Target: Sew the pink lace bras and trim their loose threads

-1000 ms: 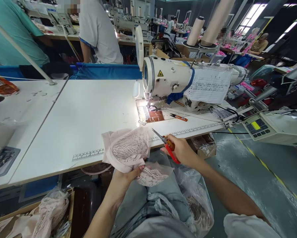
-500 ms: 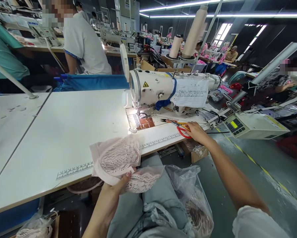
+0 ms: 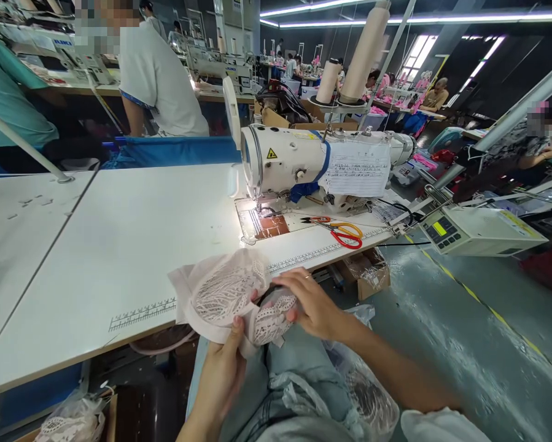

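Note:
A pale pink lace bra piece (image 3: 229, 285) hangs over the table's front edge, held between both hands. My left hand (image 3: 227, 362) pinches it near the middle, thumb on top. My right hand (image 3: 310, 304) has its fingers curled around the smaller lace part at the right; a dark strip shows between the hands. Behind them stands a white sewing machine (image 3: 280, 159) with its lamp lit over the needle area. Scissors with red and orange handles (image 3: 347, 236) lie on the table right of the needle plate.
The white table (image 3: 156, 227) extends to the left. A control box (image 3: 482, 230) is at the right. Thread cones (image 3: 365, 52) stand behind the machine. A plastic bag (image 3: 370, 393) rests by my legs, and a cardboard box (image 3: 372, 276) sits under the table. Other people sit beyond.
My right hand has let go of the scissors and moved left and down onto the lace piece. The scissors now lie on the table. My left hand has shifted slightly right.

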`<act>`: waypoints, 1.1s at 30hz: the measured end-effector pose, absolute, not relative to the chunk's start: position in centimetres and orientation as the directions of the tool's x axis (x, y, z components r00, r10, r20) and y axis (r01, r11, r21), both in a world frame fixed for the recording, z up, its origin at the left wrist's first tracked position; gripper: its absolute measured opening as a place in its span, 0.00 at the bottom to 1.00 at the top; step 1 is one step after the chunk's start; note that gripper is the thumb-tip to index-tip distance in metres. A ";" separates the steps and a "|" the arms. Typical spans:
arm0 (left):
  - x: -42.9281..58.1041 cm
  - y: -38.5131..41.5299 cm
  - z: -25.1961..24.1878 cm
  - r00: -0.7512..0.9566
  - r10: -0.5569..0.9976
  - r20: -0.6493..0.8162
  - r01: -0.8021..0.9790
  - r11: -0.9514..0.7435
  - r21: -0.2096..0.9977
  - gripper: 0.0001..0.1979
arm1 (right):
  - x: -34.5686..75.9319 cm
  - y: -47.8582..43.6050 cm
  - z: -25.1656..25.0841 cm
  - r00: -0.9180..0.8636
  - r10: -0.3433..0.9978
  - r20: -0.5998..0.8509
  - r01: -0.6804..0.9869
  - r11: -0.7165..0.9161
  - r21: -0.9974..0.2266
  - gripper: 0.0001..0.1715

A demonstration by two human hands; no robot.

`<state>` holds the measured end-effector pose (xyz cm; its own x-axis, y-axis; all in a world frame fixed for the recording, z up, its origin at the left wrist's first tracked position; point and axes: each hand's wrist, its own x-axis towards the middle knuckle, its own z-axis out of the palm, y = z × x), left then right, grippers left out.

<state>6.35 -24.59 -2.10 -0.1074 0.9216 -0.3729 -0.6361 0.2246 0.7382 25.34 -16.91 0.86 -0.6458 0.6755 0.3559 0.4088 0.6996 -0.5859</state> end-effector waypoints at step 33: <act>-3.7 -34.6 -9.1 -0.765 0.425 -0.484 -0.372 0.322 0.871 0.09 | 22.9 -15.0 -4.0 -0.794 0.403 -0.455 0.573 0.243 -0.783 0.07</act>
